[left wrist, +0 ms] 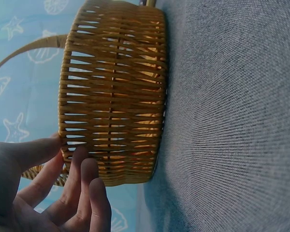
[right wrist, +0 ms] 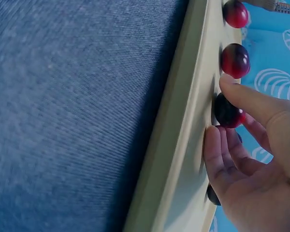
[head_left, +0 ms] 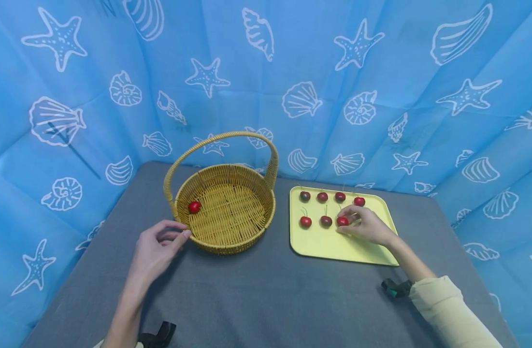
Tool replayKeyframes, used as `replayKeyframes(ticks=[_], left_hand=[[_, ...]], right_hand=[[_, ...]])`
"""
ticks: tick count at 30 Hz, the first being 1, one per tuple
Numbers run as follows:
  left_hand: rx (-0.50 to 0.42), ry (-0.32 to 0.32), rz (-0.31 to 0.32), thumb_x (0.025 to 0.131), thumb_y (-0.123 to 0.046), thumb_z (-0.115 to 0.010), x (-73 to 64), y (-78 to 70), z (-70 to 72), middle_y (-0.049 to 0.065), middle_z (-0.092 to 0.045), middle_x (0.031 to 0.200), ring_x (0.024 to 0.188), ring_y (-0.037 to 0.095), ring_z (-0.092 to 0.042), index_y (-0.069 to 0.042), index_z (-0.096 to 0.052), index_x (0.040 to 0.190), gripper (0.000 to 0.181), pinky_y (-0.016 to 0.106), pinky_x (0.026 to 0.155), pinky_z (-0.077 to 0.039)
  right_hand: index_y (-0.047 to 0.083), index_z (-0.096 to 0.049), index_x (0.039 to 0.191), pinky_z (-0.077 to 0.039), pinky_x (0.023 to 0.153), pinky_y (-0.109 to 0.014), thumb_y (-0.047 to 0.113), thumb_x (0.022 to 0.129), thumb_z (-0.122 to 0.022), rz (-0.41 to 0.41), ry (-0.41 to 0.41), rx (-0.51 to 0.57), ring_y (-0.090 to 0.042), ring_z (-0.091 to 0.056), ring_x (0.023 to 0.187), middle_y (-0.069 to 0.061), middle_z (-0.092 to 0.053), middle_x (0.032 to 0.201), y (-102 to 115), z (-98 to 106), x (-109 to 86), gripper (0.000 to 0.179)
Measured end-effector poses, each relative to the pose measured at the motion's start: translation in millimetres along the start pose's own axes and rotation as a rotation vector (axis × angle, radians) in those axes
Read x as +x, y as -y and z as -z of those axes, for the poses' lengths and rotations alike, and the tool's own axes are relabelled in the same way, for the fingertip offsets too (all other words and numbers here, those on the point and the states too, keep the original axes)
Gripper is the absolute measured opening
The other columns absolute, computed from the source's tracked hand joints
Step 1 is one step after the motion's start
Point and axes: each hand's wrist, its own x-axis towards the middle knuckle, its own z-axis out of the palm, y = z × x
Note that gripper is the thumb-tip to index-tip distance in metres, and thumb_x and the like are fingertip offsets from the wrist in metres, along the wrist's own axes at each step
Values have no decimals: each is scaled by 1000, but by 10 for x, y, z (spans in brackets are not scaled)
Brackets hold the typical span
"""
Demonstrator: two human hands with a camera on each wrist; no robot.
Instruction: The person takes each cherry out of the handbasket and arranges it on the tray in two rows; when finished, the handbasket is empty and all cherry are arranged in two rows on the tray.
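My left hand [head_left: 154, 249] pinches the rim of a woven wicker basket [head_left: 226, 173] at its near left side. In the left wrist view, the thumb meets the rim while the fingers [left wrist: 89, 179] lie along the slatted wall. One red cherry [head_left: 194, 207] lies inside the basket, by its left wall. Over a pale yellow tray [head_left: 311, 245], my right hand [head_left: 366, 226] holds a red cherry [right wrist: 227, 111] between thumb and fingertips, low at the tray's surface. Several other cherries with stems, such as a dark one [head_left: 325, 221], sit in two rows on the tray.
The basket's tall arched handle [head_left: 224, 134] rises over it. A grey cloth [head_left: 257, 295] covers the table. Behind and at both sides hangs a blue curtain [head_left: 266, 72] with white shells and starfish. Black straps [head_left: 396, 288] sit at the wrists.
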Motion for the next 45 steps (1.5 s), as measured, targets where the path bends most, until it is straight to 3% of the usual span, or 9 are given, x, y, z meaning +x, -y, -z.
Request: replayKeyframes(ticks=[9, 18, 22, 32, 39, 45], left_hand=[[8, -1, 6, 103, -43, -75, -1, 5, -7, 15, -81, 117, 92, 23, -80, -15, -72, 129, 38, 28, 72, -58], [6, -24, -32, 104, -39, -75, 7, 17, -19, 18, -82, 114, 88, 25, -80, -15, -74, 125, 32, 27, 69, -58], [7, -18, -35, 104, -39, -75, 6, 15, -22, 18, -82, 115, 88, 24, -80, -15, -73, 126, 33, 26, 69, -58], [18, -9, -29, 104, -38, -75, -4, 11, -17, 17, -81, 117, 89, 25, -79, -15, -72, 128, 32, 27, 70, -57], [10, -5, -20, 104, -38, -75, -4, 12, -14, 17, -81, 118, 88, 23, -79, -14, -72, 129, 34, 27, 70, -58], [10, 2, 4, 104, -40, -75, -7, 0, -11, 17, -81, 119, 90, 22, -79, -15, -71, 129, 35, 27, 71, -58]], right_hand=[[-3, -67, 131, -63, 83, -30, 17, 93, -88, 17, 11, 12, -35, -73, 108, -23, -73, 126, 111, 161, -32, 48], [-2, -68, 133, -62, 89, -30, 16, 99, -81, 60, -22, 7, -41, -71, 115, -24, -72, 131, 482, 255, 24, 41], [3, -69, 132, -62, 94, -34, 15, 100, -79, 102, -4, 31, -43, -70, 118, -20, -72, 133, 696, 188, 107, 36], [9, -71, 130, -62, 98, -43, 12, 98, -82, 277, 85, 108, -26, -71, 114, -9, -75, 127, 1273, -60, 457, 34], [10, -70, 131, -63, 96, -39, 13, 99, -81, 357, 191, 153, -29, -72, 116, -9, -74, 127, 1632, -289, 800, 35], [10, -71, 129, -62, 103, -42, 13, 99, -80, 401, 258, 176, -24, -73, 121, -9, -75, 128, 1870, -501, 1090, 31]])
